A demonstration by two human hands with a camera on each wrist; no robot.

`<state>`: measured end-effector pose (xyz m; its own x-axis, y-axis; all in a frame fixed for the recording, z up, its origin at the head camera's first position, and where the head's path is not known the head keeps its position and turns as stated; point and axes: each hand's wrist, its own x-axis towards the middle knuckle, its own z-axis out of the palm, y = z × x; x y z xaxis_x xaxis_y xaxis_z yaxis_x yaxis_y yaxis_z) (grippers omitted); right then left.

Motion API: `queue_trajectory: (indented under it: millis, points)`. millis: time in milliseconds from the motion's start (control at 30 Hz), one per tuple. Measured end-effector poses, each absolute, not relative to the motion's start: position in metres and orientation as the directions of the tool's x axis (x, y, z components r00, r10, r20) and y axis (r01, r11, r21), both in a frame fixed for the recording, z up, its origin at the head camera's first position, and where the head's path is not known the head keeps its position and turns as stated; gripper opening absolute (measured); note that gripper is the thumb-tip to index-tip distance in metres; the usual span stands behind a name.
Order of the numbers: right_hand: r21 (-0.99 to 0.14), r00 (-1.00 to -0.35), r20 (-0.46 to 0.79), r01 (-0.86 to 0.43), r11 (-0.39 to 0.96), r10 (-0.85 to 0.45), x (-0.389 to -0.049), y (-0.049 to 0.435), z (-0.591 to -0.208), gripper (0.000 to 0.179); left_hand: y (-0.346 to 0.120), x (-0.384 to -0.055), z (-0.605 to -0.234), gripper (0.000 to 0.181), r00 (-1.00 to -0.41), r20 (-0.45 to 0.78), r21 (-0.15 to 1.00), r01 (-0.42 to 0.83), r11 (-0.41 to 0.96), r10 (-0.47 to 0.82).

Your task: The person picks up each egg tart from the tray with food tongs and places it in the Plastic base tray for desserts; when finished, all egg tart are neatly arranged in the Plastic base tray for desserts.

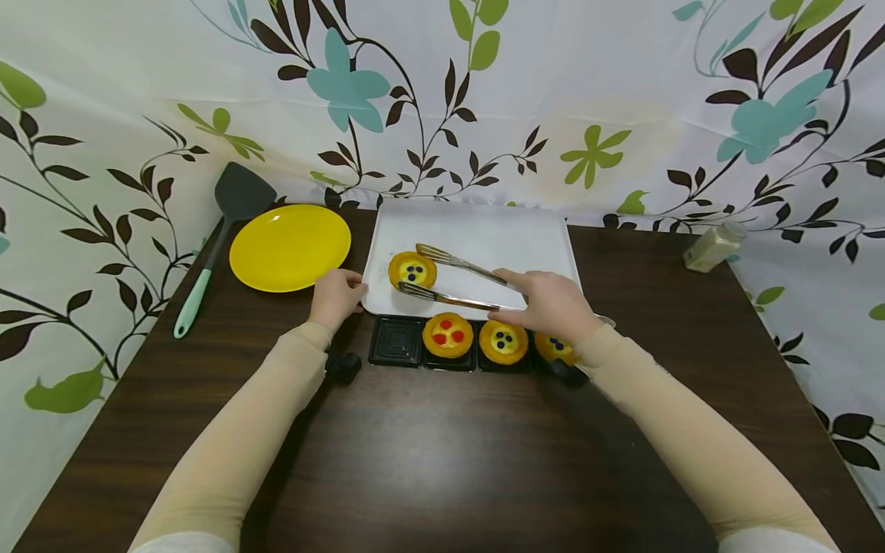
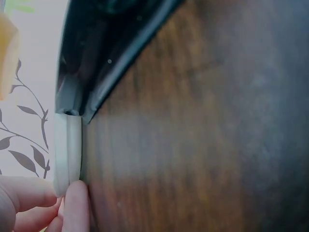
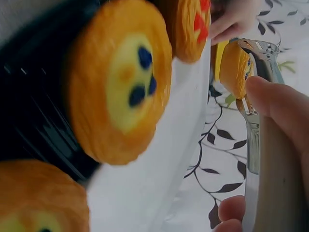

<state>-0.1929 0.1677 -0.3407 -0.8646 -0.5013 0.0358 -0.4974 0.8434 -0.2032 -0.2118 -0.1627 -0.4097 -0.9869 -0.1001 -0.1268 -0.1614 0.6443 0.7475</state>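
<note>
My right hand holds a pair of metal tongs over the white tray. The tongs' two spread arms lie on either side of an egg tart with blue berries; whether they press on it I cannot tell. In the right wrist view, the tongs reach that tart. With its thumb and fingers, my left hand pinches the left edge of the white tray, as the tray rim shows in the left wrist view.
A black sectioned tray lies before the white one, its left section bare. It holds a red-topped tart and two blue-berried tarts. A yellow plate and a spatula lie left; a jar stands right.
</note>
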Motion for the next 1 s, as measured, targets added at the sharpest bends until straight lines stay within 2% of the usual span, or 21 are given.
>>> queue_trajectory:
  millis: [433,1000]
  points:
    - [-0.243,-0.813,0.143,-0.581,0.777,-0.564,-0.162,0.173,-0.353,0.071,-0.164,-0.211,-0.408,0.031,-0.988,-0.127,0.745,-0.155,0.648,-0.091]
    - [-0.222,-0.77,0.179,-0.638,0.738,-0.612,-0.146,0.17,-0.364,0.068,-0.163,-0.21,-0.407,0.03,-0.988,-0.124,0.761,-0.154,0.63,-0.091]
